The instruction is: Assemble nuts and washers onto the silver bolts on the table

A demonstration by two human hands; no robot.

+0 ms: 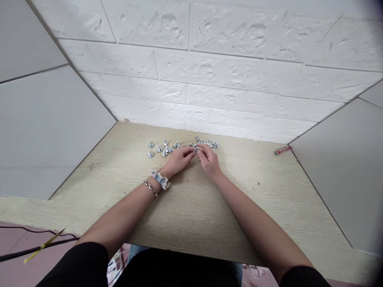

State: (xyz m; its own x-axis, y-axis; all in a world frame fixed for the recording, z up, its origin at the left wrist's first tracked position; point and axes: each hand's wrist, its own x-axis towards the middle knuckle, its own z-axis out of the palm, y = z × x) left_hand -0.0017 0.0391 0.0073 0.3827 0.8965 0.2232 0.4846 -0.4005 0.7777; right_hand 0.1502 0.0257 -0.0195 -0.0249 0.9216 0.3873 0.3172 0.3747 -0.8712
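Observation:
Both hands meet over the middle of the wooden table, fingertips close together around a small silvery bolt (195,147) with what looks like a nut or washer on it. My left hand (178,160) pinches it from the left. From the right, the fingers of my right hand (210,160) close on the same piece; the fingertips partly cover it. To the left, several bolts fitted with washers and nuts (164,152) stand on their heads. Just beyond my right hand lies a loose pile of bolts, nuts and washers (210,144).
A red and grey folding or utility knife (282,150) lies near the right panel. A white brick-patterned wall (203,95) closes off the back of the table (191,211), with grey panels on both sides. A dark cable with a yellow tie (44,245) hangs at the lower left.

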